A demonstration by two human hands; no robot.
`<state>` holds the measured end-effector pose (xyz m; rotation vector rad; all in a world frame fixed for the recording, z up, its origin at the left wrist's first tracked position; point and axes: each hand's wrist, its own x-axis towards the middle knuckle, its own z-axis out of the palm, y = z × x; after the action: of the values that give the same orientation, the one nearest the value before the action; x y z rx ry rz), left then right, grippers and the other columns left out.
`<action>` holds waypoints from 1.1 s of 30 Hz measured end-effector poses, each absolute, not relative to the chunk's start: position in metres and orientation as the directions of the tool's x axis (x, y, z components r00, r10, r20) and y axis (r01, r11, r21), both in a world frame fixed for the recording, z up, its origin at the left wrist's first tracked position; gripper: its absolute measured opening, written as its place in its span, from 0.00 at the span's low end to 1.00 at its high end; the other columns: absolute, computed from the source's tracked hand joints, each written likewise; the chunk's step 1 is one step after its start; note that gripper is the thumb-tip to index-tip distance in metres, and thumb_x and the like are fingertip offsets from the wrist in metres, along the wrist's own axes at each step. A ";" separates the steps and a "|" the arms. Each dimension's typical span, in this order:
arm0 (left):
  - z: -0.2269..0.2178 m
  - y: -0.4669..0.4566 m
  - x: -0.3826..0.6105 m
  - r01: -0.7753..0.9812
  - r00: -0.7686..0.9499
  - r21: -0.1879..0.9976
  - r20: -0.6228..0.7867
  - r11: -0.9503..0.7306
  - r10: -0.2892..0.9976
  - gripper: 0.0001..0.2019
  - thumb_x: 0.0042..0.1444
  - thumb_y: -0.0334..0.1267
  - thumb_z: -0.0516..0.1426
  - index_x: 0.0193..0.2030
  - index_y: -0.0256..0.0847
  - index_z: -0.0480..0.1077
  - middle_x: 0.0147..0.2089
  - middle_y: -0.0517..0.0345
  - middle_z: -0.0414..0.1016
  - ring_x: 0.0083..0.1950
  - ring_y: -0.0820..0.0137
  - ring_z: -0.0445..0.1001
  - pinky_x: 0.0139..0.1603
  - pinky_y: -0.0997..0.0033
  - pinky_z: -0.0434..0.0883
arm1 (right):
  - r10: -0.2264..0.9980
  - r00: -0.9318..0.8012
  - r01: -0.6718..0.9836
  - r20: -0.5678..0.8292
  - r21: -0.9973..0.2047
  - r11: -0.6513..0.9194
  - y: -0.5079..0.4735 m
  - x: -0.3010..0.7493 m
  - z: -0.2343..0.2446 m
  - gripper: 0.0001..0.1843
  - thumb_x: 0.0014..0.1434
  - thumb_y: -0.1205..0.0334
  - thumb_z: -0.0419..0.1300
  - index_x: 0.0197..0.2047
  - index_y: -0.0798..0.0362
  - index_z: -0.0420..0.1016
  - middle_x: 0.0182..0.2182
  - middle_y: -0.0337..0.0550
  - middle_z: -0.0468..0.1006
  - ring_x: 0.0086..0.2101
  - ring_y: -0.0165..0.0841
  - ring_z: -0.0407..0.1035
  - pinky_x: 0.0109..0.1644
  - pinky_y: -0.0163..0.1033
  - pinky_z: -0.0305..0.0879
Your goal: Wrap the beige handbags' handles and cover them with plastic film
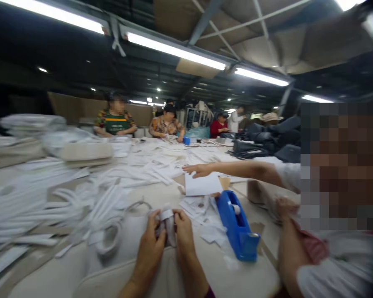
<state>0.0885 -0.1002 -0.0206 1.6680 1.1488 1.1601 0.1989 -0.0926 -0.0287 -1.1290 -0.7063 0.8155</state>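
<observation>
Between my hands is a small folded bundle of pale fabric strap, with a white band across its top. My left hand grips its left side with bent fingers. On the other side, my right hand pinches it near the top. Both hands are just above the pale work surface, close to my body. A coiled light strap lies left of my left hand. Right of my right hand stands a blue tape dispenser, with scattered white paper pieces beside it.
A co-worker at the right stretches an arm over a white sheet; that person's hand is beyond mine. Loose white strips cover the left side. Dark garments are piled back right. Several people work at the far side.
</observation>
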 end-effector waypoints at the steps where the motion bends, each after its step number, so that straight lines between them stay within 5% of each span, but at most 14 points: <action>1: -0.021 -0.102 0.090 0.210 0.179 0.931 0.262 -0.297 0.948 0.26 0.52 0.34 0.51 0.61 0.41 0.58 0.54 0.46 0.74 0.57 0.60 0.73 0.57 0.58 0.70 | 0.865 0.496 -0.218 0.074 -0.954 0.207 -0.094 0.200 -0.030 0.11 0.48 0.56 0.57 0.31 0.54 0.75 0.26 0.40 0.75 0.29 0.34 0.67 0.32 0.35 0.63; 8: -0.028 -0.100 0.092 0.165 0.147 0.931 0.303 -0.325 0.942 0.29 0.51 0.25 0.50 0.62 0.43 0.60 0.53 0.52 0.74 0.56 0.65 0.73 0.60 0.61 0.67 | 0.918 0.395 -0.259 0.034 -0.955 0.147 -0.088 0.210 -0.045 0.19 0.48 0.48 0.62 0.38 0.54 0.76 0.32 0.43 0.78 0.31 0.35 0.70 0.34 0.37 0.65; 22: -0.022 -0.103 0.091 0.169 0.166 0.927 0.308 -0.334 0.937 0.30 0.50 0.23 0.50 0.61 0.42 0.62 0.63 0.50 0.68 0.62 0.62 0.67 0.65 0.59 0.63 | 0.910 0.415 -0.293 0.022 -0.943 0.156 -0.094 0.204 -0.037 0.18 0.49 0.49 0.62 0.38 0.54 0.76 0.32 0.45 0.78 0.32 0.36 0.72 0.33 0.37 0.65; 28: -0.027 -0.100 0.092 0.168 0.178 0.923 0.317 -0.347 0.932 0.27 0.53 0.28 0.51 0.62 0.43 0.62 0.61 0.50 0.70 0.61 0.64 0.69 0.64 0.60 0.64 | 0.898 0.438 -0.263 0.050 -0.948 0.181 -0.089 0.205 -0.039 0.15 0.50 0.52 0.60 0.36 0.54 0.76 0.29 0.42 0.77 0.29 0.33 0.68 0.31 0.35 0.63; 33: -0.021 -0.095 0.091 0.281 0.165 0.911 0.265 -0.303 0.950 0.26 0.53 0.41 0.53 0.60 0.43 0.62 0.53 0.50 0.74 0.54 0.59 0.74 0.57 0.56 0.71 | 0.852 0.511 -0.202 0.111 -0.948 0.244 -0.083 0.202 -0.041 0.10 0.52 0.58 0.56 0.33 0.54 0.76 0.26 0.39 0.75 0.28 0.32 0.66 0.29 0.33 0.61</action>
<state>0.0906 -0.0947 -0.0208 1.7142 1.1829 1.1626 0.2021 -0.0832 -0.0410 -1.0897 -0.7313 0.8145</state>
